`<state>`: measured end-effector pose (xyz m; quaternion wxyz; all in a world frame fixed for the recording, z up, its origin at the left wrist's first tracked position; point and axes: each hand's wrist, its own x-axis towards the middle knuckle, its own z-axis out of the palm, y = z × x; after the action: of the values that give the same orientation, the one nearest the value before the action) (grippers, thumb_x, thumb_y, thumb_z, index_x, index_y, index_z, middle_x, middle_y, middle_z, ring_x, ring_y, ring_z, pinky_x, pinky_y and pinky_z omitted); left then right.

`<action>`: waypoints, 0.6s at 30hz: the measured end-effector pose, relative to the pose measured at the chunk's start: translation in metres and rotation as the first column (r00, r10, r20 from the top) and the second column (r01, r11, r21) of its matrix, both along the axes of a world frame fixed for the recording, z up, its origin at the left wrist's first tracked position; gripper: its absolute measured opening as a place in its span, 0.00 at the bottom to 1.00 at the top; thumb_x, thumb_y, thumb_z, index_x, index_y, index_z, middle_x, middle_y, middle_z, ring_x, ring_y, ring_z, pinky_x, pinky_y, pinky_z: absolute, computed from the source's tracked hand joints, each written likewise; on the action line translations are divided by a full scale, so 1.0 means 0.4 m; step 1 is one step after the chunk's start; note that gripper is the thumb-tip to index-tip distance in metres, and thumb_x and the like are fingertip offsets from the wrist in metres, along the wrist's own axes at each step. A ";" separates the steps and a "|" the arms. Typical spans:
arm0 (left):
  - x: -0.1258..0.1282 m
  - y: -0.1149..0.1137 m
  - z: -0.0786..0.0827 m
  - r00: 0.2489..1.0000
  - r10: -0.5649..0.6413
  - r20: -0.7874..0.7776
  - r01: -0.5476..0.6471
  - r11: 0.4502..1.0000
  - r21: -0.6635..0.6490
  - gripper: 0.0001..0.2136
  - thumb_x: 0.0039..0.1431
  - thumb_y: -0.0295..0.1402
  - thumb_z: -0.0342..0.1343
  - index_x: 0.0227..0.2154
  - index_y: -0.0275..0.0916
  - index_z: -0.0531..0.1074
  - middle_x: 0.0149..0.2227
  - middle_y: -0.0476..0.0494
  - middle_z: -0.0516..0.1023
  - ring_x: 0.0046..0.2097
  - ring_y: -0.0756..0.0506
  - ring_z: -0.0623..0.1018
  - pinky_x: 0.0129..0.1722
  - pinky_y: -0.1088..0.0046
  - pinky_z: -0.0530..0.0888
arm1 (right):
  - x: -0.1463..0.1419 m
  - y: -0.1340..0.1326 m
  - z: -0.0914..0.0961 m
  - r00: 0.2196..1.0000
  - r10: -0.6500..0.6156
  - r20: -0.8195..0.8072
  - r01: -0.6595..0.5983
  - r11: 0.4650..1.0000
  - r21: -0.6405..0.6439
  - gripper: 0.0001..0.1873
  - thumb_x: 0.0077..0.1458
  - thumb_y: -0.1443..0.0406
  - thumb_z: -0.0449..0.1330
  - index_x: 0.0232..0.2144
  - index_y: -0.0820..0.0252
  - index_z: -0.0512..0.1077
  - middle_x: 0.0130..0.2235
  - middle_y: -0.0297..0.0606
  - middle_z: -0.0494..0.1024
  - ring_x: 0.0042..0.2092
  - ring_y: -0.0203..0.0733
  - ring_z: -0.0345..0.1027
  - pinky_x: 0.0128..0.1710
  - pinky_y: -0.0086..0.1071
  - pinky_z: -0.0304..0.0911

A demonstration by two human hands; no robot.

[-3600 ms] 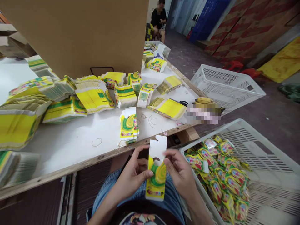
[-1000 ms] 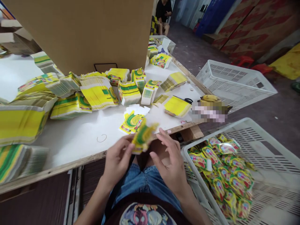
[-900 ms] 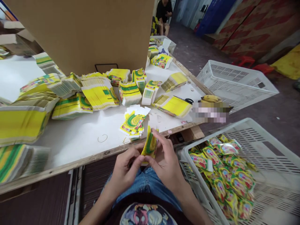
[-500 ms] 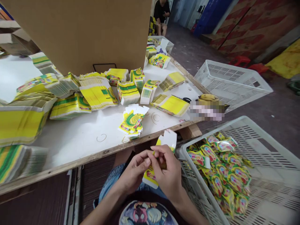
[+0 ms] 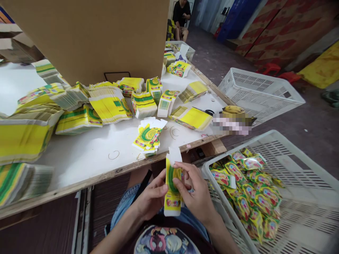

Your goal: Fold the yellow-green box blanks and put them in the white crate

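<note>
I hold a small yellow and green printed carton [image 5: 172,187] upright over my lap, its white top flap raised. My left hand [image 5: 152,195] grips its left side and lower edge. My right hand [image 5: 196,192] pinches its right side near the top. Just beyond, on the white table [image 5: 87,158], lies a small pile of flat cartons [image 5: 148,135] of the same print. To my right a white slatted crate [image 5: 286,197] holds several finished yellow packets [image 5: 251,190].
Large stacks of flat yellow cartons [image 5: 79,109] cover the table's left and back, in front of a tall brown cardboard sheet [image 5: 92,35]. A second white crate [image 5: 259,93] sits on the floor further right. A banana [image 5: 233,110] lies at the table's corner. A seated person [image 5: 181,14] is far behind.
I picked a flat carton off the table pile, brought it down over my lap and turned it upright between both hands. Its top flap now stands up.
</note>
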<state>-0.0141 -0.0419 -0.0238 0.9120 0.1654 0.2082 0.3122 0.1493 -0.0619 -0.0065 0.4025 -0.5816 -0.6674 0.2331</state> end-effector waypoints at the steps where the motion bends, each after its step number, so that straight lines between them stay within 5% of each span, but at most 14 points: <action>1: 0.000 0.000 0.002 1.000 -0.010 0.004 0.010 1.000 -0.002 0.29 0.50 0.37 0.67 0.57 0.43 0.69 0.47 0.39 0.81 0.48 0.37 0.81 0.49 0.62 0.72 | 0.003 -0.002 0.003 1.000 0.005 0.007 -0.005 1.000 0.001 0.20 0.61 0.65 0.60 0.55 0.51 0.68 0.47 0.41 0.76 0.44 0.47 0.69 0.44 0.40 0.68; 9: 0.011 -0.005 0.009 0.997 0.070 -0.032 -0.070 0.998 -0.001 0.24 0.55 0.46 0.64 0.52 0.42 0.73 0.46 0.38 0.81 0.45 0.39 0.82 0.46 0.65 0.75 | -0.007 -0.013 0.002 0.991 0.032 -0.128 -0.034 0.999 -0.016 0.17 0.60 0.69 0.60 0.51 0.50 0.69 0.41 0.37 0.75 0.32 0.39 0.64 0.32 0.32 0.66; 14: 0.020 -0.004 0.008 0.995 0.081 -0.051 -0.079 0.996 0.038 0.22 0.51 0.41 0.68 0.48 0.38 0.77 0.41 0.38 0.83 0.42 0.39 0.83 0.45 0.66 0.75 | 0.000 -0.020 -0.005 0.969 -0.001 -0.248 0.004 1.000 0.014 0.14 0.61 0.67 0.60 0.49 0.50 0.70 0.39 0.35 0.74 0.38 0.41 0.68 0.37 0.32 0.66; 18: 0.029 0.000 0.002 0.973 0.168 -0.159 -0.161 0.985 0.055 0.17 0.52 0.40 0.68 0.43 0.37 0.79 0.37 0.41 0.84 0.40 0.41 0.83 0.44 0.67 0.76 | 0.008 -0.024 -0.011 0.963 -0.167 -0.210 0.166 0.986 -0.026 0.21 0.58 0.64 0.63 0.54 0.52 0.68 0.46 0.39 0.73 0.40 0.42 0.67 0.42 0.35 0.66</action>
<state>-0.0023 -0.0419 -0.0231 0.8592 0.1917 0.2886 0.3765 0.1524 -0.0714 -0.0107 0.4871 -0.6091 -0.5685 0.2617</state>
